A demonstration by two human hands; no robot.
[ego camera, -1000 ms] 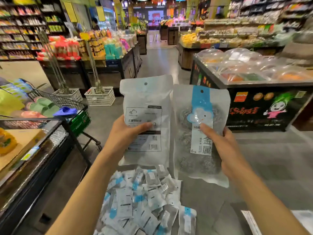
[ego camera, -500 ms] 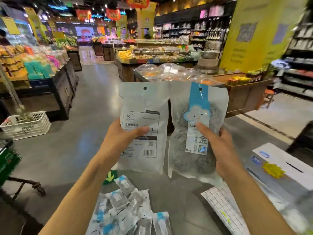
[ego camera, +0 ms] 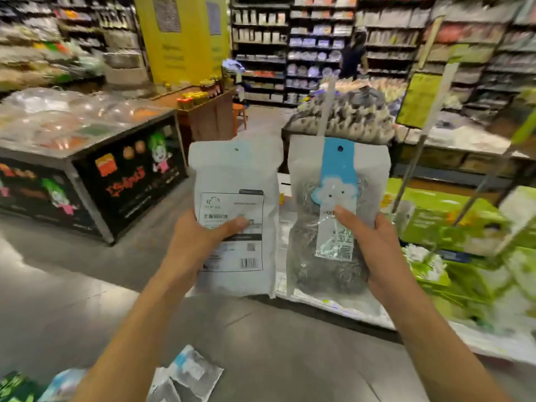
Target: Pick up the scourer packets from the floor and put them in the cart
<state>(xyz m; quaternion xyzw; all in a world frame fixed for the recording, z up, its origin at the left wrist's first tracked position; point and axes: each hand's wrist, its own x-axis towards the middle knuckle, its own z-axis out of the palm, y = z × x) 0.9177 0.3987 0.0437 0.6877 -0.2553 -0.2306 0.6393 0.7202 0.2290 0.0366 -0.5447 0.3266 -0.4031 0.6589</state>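
- The left hand [ego camera: 200, 245] holds a white scourer packet [ego camera: 235, 219] upright, thumb pinching across the printed label on its face and the other fingers hidden behind it.
- The right hand [ego camera: 377, 250] holds a second packet [ego camera: 333, 227], its blue strip and clear window facing me, thumb pressed on the front label, fingers wrapped behind its right edge.
- Both packets stand side by side in front of the hands, their inner edges nearly touching. I judge they are held flat and apart so neither crumples or slips, one per hand for a single drop.
- More packets [ego camera: 185, 372] lie on the floor [ego camera: 72, 300] below and between the forearms, so the picking is not finished.
- No cart shows in this view; I cannot tell which way it lies from the hands.
- Beyond the left hand stands a black display counter [ego camera: 95, 181] with clear domed lids on top, its corner jutting toward the open aisle.
- Beyond and to the right of the right hand, green boxes [ego camera: 452, 227] and slanted poles crowd close, and a low white platform edge runs just under the right-hand packet.
- The clearest room for moving is the bare floor out past the left hand. The right side looks tight, and a swing there could clip the poles.
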